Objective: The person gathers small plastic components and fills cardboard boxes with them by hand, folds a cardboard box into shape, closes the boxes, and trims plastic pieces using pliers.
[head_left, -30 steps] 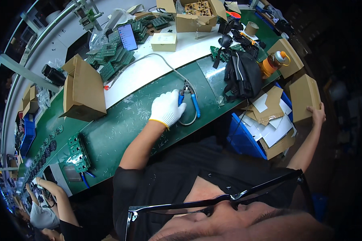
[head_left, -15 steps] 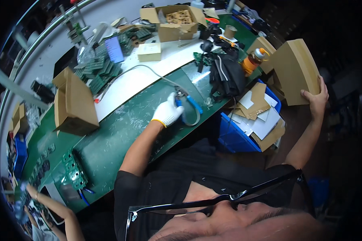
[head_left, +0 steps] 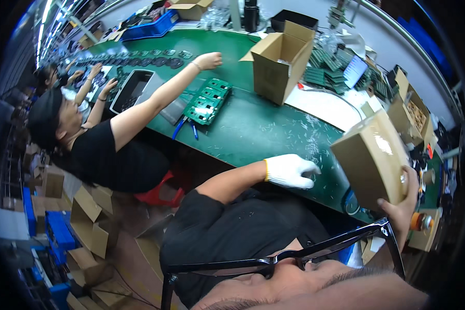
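Note:
My right hand (head_left: 402, 199) grips the end of a closed brown cardboard box (head_left: 364, 165), with the thumb on one side and fingers on the other. The box is held tilted over the right part of the green bench top (head_left: 263, 137). My left hand (head_left: 290, 171), in a white knit glove, is over the bench's near edge with its fingers apart and nothing in them. Beside the lower end of the box lies part of a blue-handled tool (head_left: 351, 202), mostly hidden. An open cardboard box (head_left: 281, 64) stands farther back on the bench.
Green circuit boards (head_left: 207, 102) lie left of centre, near blue-handled tools (head_left: 186, 126). More boards (head_left: 325, 70) are piled behind the open box. A co-worker (head_left: 108, 139) reaches over the bench at left, by a grey bin (head_left: 134, 90). Wire clippings litter the bench.
My view has swung left. My right hand has brought the closed box from beyond the bench's right side to over the bench. My left hand has left the blue-handled tool.

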The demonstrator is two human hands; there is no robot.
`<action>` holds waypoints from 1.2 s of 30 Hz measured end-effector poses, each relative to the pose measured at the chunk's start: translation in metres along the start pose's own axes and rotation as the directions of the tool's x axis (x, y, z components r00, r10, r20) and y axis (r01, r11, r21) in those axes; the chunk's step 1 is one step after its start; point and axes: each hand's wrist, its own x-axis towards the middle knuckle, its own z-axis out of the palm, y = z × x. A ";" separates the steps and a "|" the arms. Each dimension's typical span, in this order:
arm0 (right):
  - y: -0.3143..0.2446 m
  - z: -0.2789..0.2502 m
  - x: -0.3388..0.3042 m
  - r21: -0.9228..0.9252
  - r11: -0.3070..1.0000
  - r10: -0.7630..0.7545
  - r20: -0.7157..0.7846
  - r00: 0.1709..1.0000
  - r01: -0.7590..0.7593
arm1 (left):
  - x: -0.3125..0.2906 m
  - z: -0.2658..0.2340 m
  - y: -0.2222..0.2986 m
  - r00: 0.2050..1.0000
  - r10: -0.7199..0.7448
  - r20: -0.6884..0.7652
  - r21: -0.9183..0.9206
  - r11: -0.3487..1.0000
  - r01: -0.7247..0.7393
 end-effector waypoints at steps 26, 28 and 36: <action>0.029 0.145 0.029 0.388 0.901 -0.312 0.262 0.913 0.196 | -0.200 -0.101 -0.183 0.149 -0.508 -0.848 -0.001 0.284 0.959; 0.036 0.157 0.025 0.442 0.873 -0.314 0.190 0.930 0.205 | -0.203 -0.094 -0.182 0.147 -0.517 -0.843 0.003 0.270 0.963; 0.060 0.197 0.011 0.572 0.782 -0.297 -0.007 0.955 0.248 | -0.192 -0.060 -0.089 0.289 -0.557 -0.779 0.063 0.389 0.919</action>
